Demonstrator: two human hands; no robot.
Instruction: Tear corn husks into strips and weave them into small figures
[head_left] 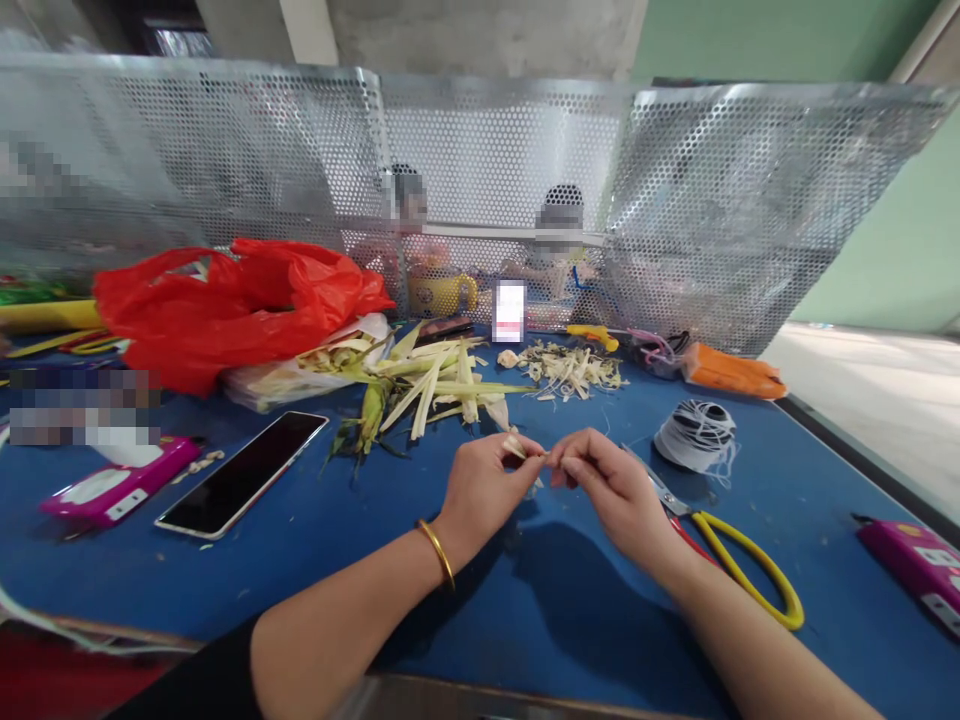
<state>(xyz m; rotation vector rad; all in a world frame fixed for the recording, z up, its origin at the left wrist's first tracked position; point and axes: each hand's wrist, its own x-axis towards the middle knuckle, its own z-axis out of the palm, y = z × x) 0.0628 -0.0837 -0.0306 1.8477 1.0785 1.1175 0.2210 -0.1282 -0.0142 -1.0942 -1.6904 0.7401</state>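
My left hand (484,490), with a gold bangle at the wrist, pinches a small pale strip of corn husk (513,446) between thumb and fingers. Fingertip to fingertip with it, my right hand (611,490) is closed in a pinch too; whatever it grips is too small to make out. Just beyond the hands lie loose corn husks (439,385) and a heap of husk shreds (574,370). Partly behind my right wrist are scissors (739,560) with red and yellow handles. A spool of white string (696,440) sits to the right.
On the left are a red plastic bag (240,310), a dark-screened phone (244,475) and a purple box (124,485). Another purple box (919,565) lies at the right edge. A lit phone (509,310) stands before a perforated metal screen (495,150); people sit behind it.
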